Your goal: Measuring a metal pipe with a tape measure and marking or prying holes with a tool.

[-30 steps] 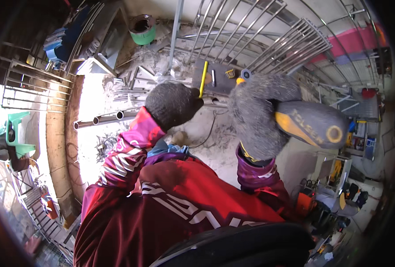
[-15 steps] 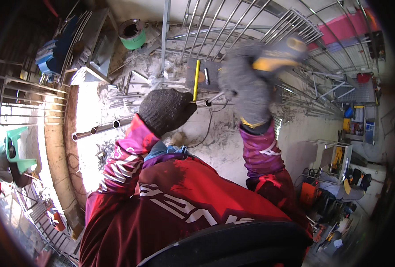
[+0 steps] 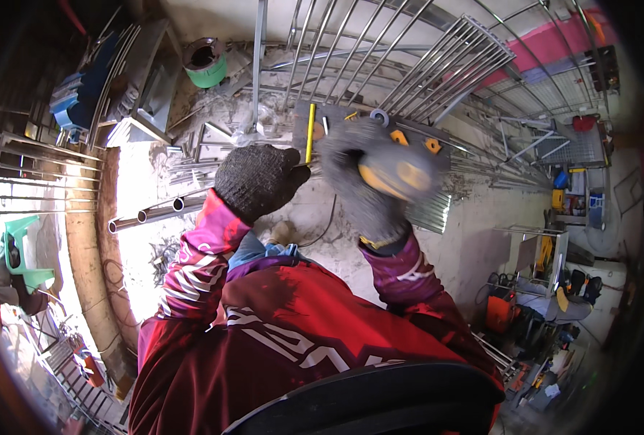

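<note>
My left hand, in a dark knitted glove, is closed, its fingertips beside the lower end of a narrow yellow strip. What lies inside its fingers is hidden. My right hand, in a grey glove, is closed around a yellow-and-grey tool with a rounded end. Motion smears both the hand and the tool, so its exact kind does not show. Beyond them a dark plate lies under the strip, with small yellow-orange pieces and a grey ring nearby.
Open-ended metal pipes extend left of my left hand. Short metal offcuts litter the floor. A barred metal frame stands ahead, with a green bucket-like container at far left. A green plastic chair is farther left.
My right hand and its tool have swung left and nearer to me, uncovering the yellow-orange pieces and ring. The pipe end and rod seen earlier between my hands no longer show. My left hand stays closed.
</note>
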The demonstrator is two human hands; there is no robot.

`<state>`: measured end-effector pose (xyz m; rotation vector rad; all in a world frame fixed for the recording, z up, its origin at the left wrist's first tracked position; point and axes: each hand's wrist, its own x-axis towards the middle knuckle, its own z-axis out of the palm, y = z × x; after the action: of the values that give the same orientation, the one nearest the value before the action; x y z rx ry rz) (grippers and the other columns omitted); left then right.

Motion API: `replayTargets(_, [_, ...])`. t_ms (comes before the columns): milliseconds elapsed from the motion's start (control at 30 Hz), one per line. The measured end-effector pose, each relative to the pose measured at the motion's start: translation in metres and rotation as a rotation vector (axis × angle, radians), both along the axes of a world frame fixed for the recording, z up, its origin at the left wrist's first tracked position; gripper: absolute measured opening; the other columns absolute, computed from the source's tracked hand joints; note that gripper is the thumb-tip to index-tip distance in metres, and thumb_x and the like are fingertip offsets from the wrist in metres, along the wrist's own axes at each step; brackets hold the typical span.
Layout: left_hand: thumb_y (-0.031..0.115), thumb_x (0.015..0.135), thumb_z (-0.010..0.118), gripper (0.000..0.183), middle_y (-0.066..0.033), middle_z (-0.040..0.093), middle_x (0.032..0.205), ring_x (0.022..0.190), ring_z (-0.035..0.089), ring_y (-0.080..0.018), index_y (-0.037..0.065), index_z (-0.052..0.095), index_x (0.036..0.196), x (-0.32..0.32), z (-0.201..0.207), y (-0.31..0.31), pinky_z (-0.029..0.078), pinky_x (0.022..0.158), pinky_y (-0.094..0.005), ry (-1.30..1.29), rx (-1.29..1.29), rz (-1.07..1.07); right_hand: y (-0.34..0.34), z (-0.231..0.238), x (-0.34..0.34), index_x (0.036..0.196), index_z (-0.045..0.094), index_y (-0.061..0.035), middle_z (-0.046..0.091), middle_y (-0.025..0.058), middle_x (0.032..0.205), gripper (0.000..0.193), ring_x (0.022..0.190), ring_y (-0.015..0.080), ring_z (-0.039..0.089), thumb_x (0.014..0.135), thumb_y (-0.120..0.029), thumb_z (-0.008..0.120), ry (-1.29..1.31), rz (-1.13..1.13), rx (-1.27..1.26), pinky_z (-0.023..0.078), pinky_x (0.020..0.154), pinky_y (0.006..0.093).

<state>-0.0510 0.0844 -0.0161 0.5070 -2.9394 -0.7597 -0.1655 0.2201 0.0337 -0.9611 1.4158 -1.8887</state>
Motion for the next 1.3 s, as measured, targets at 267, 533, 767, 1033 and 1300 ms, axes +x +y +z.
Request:
replayTargets(267, [0.041, 0.086, 0.061, 0.028, -0.0164, 0.063, 0.067, 0.065, 0.063, -0.0373, 0.013, 0.065, 0.086, 0.004, -0.001, 0.007, 0.048, 0.058, -0.0496, 0.064, -0.006, 0.037, -0.004, 0.006, -0.017, 0.094, 0.057, -0.0014, 0.055, 0.0036, 0.076, 0.012, 0.066, 0.0166, 0.054, 0.084, -0.002, 0.063, -1.982, 0.236, -0.409, 0.047, 0.069, 0.0313])
replayTargets(533, [0.040, 0.087, 0.060, 0.030, -0.0173, 0.061, 0.065, 0.064, 0.062, -0.0373, 0.011, 0.065, 0.082, 0.007, 0.007, 0.012, 0.048, 0.057, -0.0486, -0.012, -0.012, -0.002, -0.010, 0.023, -0.045, 0.099, 0.054, -0.0044, 0.051, 0.0032, 0.095, 0.029, 0.094, 0.0173, 0.052, 0.075, -0.009, 0.068, -1.108, 0.476, -0.370, 0.042, 0.096, 0.0334])
replayTargets(767, [0.036, 0.081, 0.062, 0.025, -0.0150, 0.064, 0.070, 0.067, 0.063, -0.0367, 0.011, 0.065, 0.081, 0.007, -0.008, 0.009, 0.050, 0.059, -0.0481, 0.113, -0.062, -0.038, -0.003, 0.008, -0.016, 0.105, 0.055, -0.0042, 0.054, 0.0053, 0.097, 0.029, 0.095, 0.0192, 0.054, 0.080, -0.010, 0.066, -0.401, 0.249, -0.139, 0.043, 0.095, 0.0355])
replayTargets(1033, [0.042, 0.083, 0.062, 0.031, -0.0167, 0.061, 0.063, 0.062, 0.062, -0.0387, 0.011, 0.064, 0.082, 0.011, -0.003, 0.017, 0.048, 0.057, -0.0506, 0.080, -0.082, 0.095, 0.033, 0.010, -0.010, 0.112, 0.056, -0.0039, 0.058, 0.0077, 0.100, 0.028, 0.095, 0.0215, 0.057, 0.085, -0.011, 0.063, -0.389, 0.216, -0.183, 0.046, 0.094, 0.0380])
replayTargets(1300, [0.042, 0.086, 0.061, 0.033, -0.0169, 0.060, 0.062, 0.062, 0.062, -0.0380, 0.010, 0.063, 0.080, 0.003, 0.003, 0.009, 0.047, 0.056, -0.0503, 0.064, -0.070, 0.064, 0.044, -0.019, -0.071, 0.126, 0.048, -0.0002, 0.054, 0.0160, 0.112, 0.047, 0.098, 0.0265, 0.054, 0.097, -0.036, 0.041, -0.779, 0.264, -0.392, 0.047, 0.086, 0.0437])
